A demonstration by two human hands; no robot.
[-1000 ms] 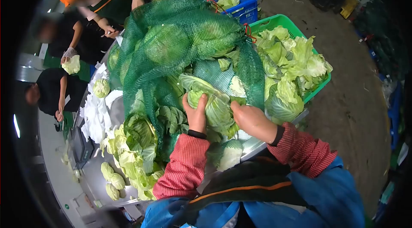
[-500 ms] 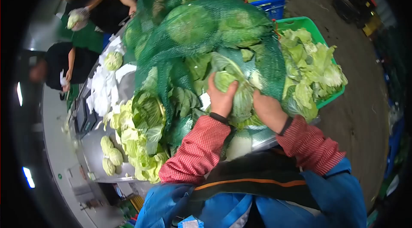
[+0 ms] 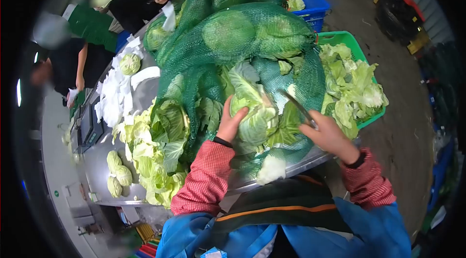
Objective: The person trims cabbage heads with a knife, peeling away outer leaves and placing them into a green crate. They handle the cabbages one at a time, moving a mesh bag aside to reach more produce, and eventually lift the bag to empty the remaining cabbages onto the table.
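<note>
My left hand (image 3: pixel 232 121) holds the left side of a light green cabbage (image 3: pixel 255 117) with loose outer leaves, its thumb lying on the leaves. To the right, my right hand (image 3: pixel 324 133) is closed round a knife (image 3: pixel 300 104), whose blade points up and left, apart from the cabbage. Under and around the cabbage spreads green mesh netting (image 3: pixel 310 80). Behind it, whole cabbages (image 3: pixel 228 30) lie inside the net. A pale leaf piece (image 3: pixel 272 169) rests at the table's near edge.
Loose leaves (image 3: pixel 150 161) and small trimmed cabbages (image 3: pixel 119 173) lie left on the metal table (image 3: pixel 99 161), near white sheets (image 3: pixel 116 97) and a scale (image 3: pixel 90 127). At right are a green crate (image 3: pixel 357 46) of leaves and a blue crate (image 3: pixel 315 12). Other people work at upper left.
The cabbage now shows its pale leaves upright. My right hand has moved right and away from it, and the knife has come into view. My left hand has shifted left and down.
</note>
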